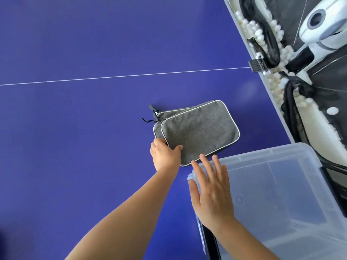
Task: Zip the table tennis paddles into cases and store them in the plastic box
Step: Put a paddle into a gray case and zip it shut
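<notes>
Two grey cases (pixel 199 128) stacked on blue desk (pixel 75 128), zip pulls at far end. Left hand (pixel 165 156) grips stack's near corner, thumb on top. Right hand (pixel 210 190) just beside it, fingers (pixel 204 166) straight, spread over plastic box (pixel 281 194) rim, holding nothing.

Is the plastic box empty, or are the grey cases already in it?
Empty, as far as it shows: the plastic box shows only its clear bottom. Both grey cases lie stacked on the blue table, left hand gripping them.
</notes>
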Motion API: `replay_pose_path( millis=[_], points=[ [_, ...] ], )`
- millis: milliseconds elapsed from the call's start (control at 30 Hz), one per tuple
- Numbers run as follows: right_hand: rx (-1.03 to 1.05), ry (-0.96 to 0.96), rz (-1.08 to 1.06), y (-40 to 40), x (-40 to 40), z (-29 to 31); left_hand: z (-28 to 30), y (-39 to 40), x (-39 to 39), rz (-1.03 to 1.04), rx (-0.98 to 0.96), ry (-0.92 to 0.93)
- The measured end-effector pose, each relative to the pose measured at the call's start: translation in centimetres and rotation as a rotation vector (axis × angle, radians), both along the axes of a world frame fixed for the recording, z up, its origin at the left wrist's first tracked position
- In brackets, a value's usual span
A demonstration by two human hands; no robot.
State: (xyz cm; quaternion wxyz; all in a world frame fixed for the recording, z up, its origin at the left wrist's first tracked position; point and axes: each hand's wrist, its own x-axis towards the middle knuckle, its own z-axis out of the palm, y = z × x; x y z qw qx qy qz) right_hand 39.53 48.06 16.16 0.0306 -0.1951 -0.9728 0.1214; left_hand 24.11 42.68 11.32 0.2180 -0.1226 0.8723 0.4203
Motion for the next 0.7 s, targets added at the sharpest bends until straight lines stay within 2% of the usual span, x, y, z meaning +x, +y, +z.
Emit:
replay_pose_path(
  millis=[133, 367, 533, 700],
  points=[
    [0.008, 0.001, 0.009, 0.0, 0.0, 0.0, 0.7, -0.2, -0.1, 0.0, 0.078, -0.026],
    [0.017, -0.011, 0.014, 0.0, 0.1, -0.2, 2.4, -0.1, -1.0, 0.062, 0.334, -0.197],
    [0.023, 0.006, 0.021, 0.0, 0.1, -0.2, 5.0, -2.8, -0.9, 0.076, 0.456, -0.179],
    [0.007, 0.001, 0.033, -0.1, 0.1, 0.0, 7.6, -9.0, 0.2, 0.089, 0.504, -0.117]
  ],
)
